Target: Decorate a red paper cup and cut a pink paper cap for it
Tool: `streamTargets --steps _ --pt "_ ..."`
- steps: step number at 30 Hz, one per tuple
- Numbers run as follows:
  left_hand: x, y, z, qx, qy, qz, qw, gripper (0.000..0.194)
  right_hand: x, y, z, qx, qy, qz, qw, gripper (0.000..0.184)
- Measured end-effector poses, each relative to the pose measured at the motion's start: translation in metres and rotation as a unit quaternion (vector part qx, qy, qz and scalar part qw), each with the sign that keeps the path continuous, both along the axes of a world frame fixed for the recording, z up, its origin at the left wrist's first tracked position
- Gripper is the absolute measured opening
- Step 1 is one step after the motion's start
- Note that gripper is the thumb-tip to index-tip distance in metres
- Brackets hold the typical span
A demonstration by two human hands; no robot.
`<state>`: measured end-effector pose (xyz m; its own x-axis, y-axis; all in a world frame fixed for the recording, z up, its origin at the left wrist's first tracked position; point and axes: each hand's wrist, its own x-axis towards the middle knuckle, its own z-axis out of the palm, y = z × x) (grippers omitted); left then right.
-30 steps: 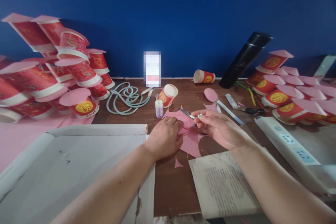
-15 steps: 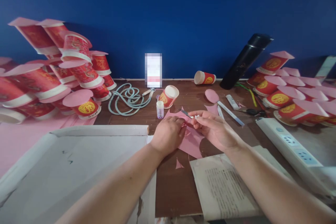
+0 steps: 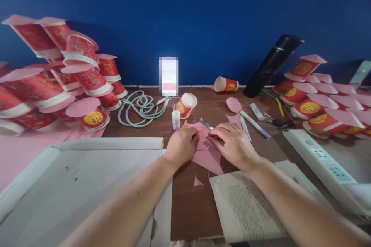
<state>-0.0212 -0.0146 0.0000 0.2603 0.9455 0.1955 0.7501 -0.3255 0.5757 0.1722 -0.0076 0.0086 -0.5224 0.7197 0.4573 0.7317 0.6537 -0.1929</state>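
Pink cut paper [image 3: 207, 161] with curved edges lies on the brown table between my hands. At its left edge rests my left hand [image 3: 182, 144], fingers curled and pinched together. My right hand [image 3: 235, 144] is closed in a pinch over the paper's right side; what its fingertips hold, if anything, is hidden. A thin grey metal tool [image 3: 205, 124] shows just beyond the right fingertips, its other end covered by that hand. Behind my left hand stand a small purple-and-white tube [image 3: 176, 120] and a tilted red paper cup [image 3: 180, 107] with a whitish end.
Stacked red cups with pink discs rise at left [image 3: 84, 46] and right [image 3: 310, 106]. A black flask [image 3: 272, 67] leans on the blue wall. Nearby are a coiled cord [image 3: 136, 110], a lit phone [image 3: 168, 75], a power strip [image 3: 324, 158], folded printed paper [image 3: 246, 208] and a white tray [image 3: 101, 185].
My right hand has turned palm-down and its fingers now point toward my left hand. The small white bit at its fingertips no longer shows. My left hand has shifted slightly left.
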Motion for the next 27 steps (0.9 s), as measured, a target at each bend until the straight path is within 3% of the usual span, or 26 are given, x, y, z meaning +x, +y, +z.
streamTargets --steps 6,13,23,27 --pt "-0.004 0.003 0.001 -0.018 0.037 -0.003 0.999 0.02 0.002 0.011 -0.001 0.067 -0.094 0.047 0.992 0.018" --pt "-0.005 0.004 -0.001 -0.013 0.037 -0.001 0.999 0.024 0.003 0.019 -0.006 0.114 -0.107 0.138 0.978 0.021" --pt "-0.005 0.006 -0.003 -0.009 0.032 0.001 0.999 0.026 0.003 0.017 -0.004 0.123 -0.155 0.134 0.971 0.028" --pt "-0.005 0.006 -0.004 -0.007 0.031 0.004 0.999 0.025 0.002 0.017 -0.003 0.093 -0.145 0.141 0.975 0.031"
